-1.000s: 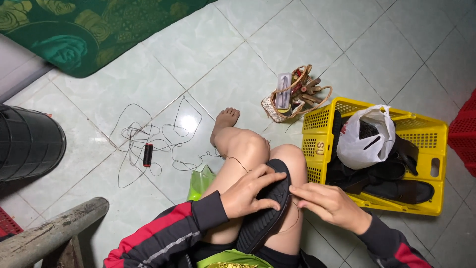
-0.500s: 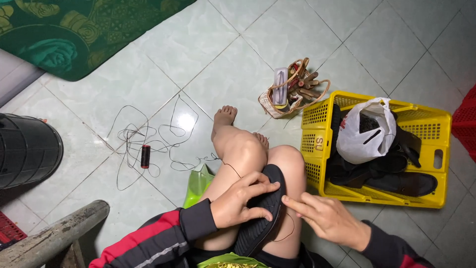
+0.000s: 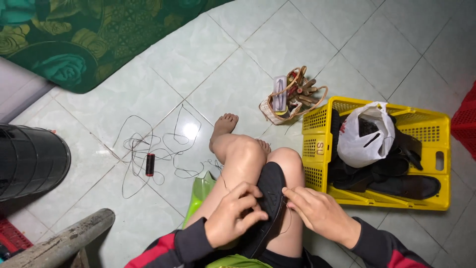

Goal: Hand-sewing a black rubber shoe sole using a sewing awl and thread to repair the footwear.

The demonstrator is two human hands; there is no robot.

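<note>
I sit on a tiled floor with my bare knees drawn up. A black shoe sole [image 3: 270, 191] rests between my knees. My left hand [image 3: 233, 213] grips the sole's left edge with curled fingers. My right hand [image 3: 320, 213] presses its fingertips against the sole's right edge, where a thin dark thread hangs down. A spool of dark thread [image 3: 149, 164] lies on the floor to the left amid loose loops of thread.
A yellow plastic crate [image 3: 436, 136] at right holds black shoe parts and a white plastic bag [image 3: 364, 134]. A small woven basket [image 3: 292, 97] of tools sits behind it. A green bag [image 3: 201, 191] lies by my leg. A black round bin [image 3: 29, 161] stands left; a green patterned mat [image 3: 74, 34] lies top left.
The view shifted slightly. My left hand's fingers curled tighter on the sole, and my right hand moved up along the sole's right edge.
</note>
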